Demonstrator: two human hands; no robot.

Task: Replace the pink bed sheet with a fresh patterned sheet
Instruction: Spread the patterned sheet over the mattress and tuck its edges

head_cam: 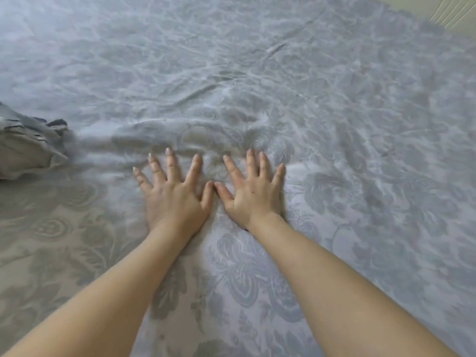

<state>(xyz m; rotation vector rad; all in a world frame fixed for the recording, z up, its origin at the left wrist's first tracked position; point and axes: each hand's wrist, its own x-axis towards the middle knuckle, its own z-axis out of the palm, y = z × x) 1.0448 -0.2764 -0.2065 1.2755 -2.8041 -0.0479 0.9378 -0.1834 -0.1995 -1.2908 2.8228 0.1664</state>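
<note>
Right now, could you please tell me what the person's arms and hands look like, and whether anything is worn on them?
The left forearm and right forearm are bare to the frame's edge; no sleeves show. The left hand and right hand wear no gloves, rings, watch or bracelet that I can see. The nails on the fingers are short and look unpainted.

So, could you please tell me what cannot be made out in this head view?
- What lies beneath: hidden by the grey-blue floral patterned sheet, head view.
- Crumpled grey fabric bundle: cut off by left edge; pillow or cloth unclear.
- Cream ribbed surface: cut off at top right corner.
- Sheet under left hand and right hand: hidden by flat palms.
</note>
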